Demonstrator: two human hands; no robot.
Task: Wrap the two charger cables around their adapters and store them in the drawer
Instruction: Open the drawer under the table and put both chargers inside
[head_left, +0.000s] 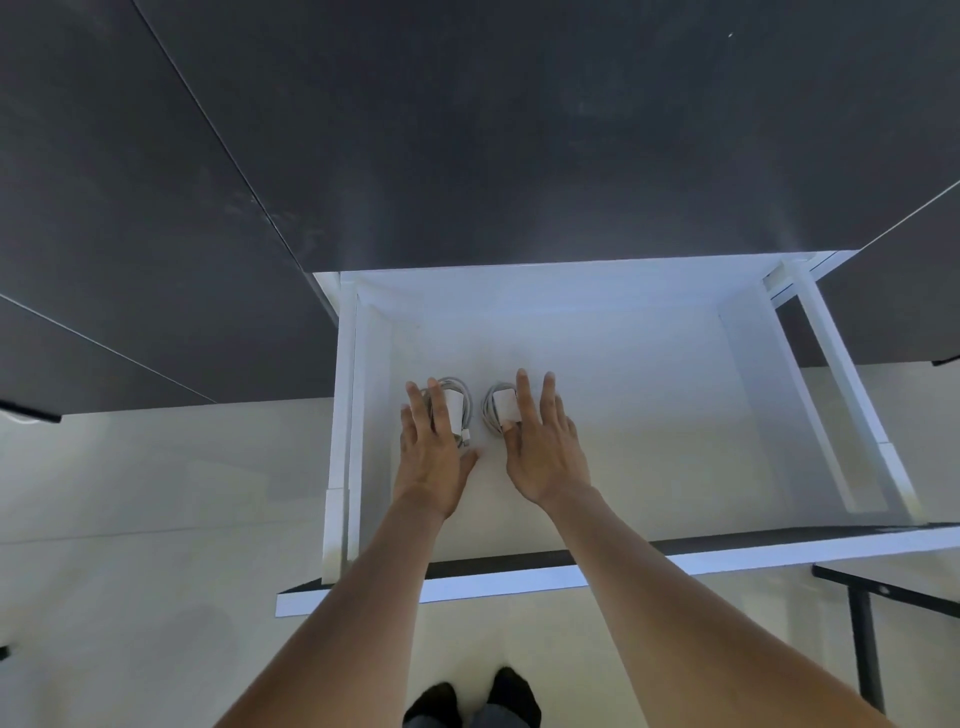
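Two white cable-wrapped chargers, left charger (451, 413) and right charger (500, 413), lie near the white drawer's (597, 332) left wall; my left hand (431, 457) and right hand (545, 454) rest flat, fingers spread, gripping nothing. Next, I judge: withdraw, shut it.

We extend both forearms forward and down into the open drawer (597, 291). Our left hand (434, 457) lies flat, palm down, fingers spread, near the drawer's left wall. Our right hand (545, 447) lies just beside it, toward the drawer's centre, palm down, fingers likewise splayed.
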